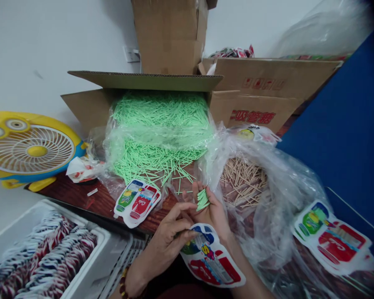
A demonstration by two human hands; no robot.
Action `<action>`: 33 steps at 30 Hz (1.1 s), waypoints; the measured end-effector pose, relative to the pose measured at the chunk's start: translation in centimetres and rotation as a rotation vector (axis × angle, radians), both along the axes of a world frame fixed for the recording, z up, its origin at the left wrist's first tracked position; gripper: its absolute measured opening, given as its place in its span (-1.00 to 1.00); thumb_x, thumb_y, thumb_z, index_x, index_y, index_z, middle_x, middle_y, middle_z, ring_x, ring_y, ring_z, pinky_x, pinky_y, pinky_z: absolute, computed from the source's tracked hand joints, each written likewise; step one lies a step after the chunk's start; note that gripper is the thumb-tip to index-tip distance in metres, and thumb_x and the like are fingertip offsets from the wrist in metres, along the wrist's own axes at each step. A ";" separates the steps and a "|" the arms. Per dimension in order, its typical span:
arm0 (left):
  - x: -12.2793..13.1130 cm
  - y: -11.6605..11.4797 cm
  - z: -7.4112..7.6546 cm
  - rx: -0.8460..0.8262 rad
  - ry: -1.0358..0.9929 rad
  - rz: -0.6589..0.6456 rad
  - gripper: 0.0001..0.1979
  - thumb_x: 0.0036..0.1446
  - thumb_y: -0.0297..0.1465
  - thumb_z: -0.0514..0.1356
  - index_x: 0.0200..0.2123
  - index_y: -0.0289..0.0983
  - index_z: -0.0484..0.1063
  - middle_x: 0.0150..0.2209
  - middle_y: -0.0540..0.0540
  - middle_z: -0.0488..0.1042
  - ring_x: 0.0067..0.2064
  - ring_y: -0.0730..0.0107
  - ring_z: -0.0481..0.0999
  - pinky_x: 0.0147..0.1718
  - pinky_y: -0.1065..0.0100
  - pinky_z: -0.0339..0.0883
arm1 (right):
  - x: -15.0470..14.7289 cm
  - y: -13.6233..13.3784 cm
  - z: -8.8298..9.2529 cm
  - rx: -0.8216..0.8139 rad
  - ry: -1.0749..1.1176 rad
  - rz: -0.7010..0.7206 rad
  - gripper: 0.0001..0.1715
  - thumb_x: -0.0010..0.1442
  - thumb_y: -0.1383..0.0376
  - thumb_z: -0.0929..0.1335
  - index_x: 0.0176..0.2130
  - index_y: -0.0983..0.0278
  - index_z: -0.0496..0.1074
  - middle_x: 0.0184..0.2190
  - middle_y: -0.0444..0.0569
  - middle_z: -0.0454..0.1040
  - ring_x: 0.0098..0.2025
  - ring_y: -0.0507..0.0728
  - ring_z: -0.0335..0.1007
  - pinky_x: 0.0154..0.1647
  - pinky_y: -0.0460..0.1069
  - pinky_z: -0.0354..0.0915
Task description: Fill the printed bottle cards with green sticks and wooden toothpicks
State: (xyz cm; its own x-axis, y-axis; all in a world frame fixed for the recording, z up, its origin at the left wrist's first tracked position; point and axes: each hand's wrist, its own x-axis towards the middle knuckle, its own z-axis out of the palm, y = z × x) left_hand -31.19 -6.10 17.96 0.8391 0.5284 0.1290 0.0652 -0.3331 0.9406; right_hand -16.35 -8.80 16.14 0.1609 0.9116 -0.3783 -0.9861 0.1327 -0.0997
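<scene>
White wall (59,45) backs our dark table (104,201), where a box (87,108) spills green sticks (162,112) and plastic to the right bears brown sticks (246,182). With our left hand (166,234), thumb and fingers closed together, we pinch a pouch (212,257) by its edge; it hangs low, in front of our right forearm. Our right hand (214,212), half curled, holds a small green bunch (202,200) against its fingers, just beside our left fingertips.
</scene>
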 end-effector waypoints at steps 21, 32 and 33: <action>0.2 0.2 -0.1 0.039 -0.017 0.020 -0.83 0.25 -0.41 0.12 -0.31 -0.23 0.52 0.12 -0.11 0.23 -0.03 0.33 0.38 -0.02 0.34 0.20 | -0.3 0.1 -0.3 -0.019 -0.037 -0.067 -0.86 0.22 0.33 0.31 -0.28 0.23 0.49 -0.32 -0.14 0.61 -0.26 0.05 0.54 -0.09 0.02 0.43; 0.2 0.5 -0.1 0.061 -0.027 0.055 -0.82 0.26 -0.41 0.11 -0.32 -0.24 0.51 0.18 -0.13 0.19 0.06 0.26 0.33 0.03 0.31 0.17 | -0.3 0.1 -0.6 -0.116 -0.097 -0.077 -0.91 0.17 0.31 0.36 -0.26 0.22 0.47 -0.31 -0.16 0.60 -0.28 0.04 0.53 -0.17 -0.03 0.43; 0.2 0.6 0.0 0.066 -0.020 0.048 -0.82 0.26 -0.41 0.10 -0.31 -0.24 0.52 0.19 -0.13 0.18 0.08 0.24 0.30 0.05 0.30 0.16 | -0.3 0.0 -0.6 -0.115 -0.114 -0.073 -0.90 0.16 0.30 0.37 -0.25 0.21 0.47 -0.30 -0.16 0.60 -0.27 0.04 0.53 -0.19 -0.04 0.43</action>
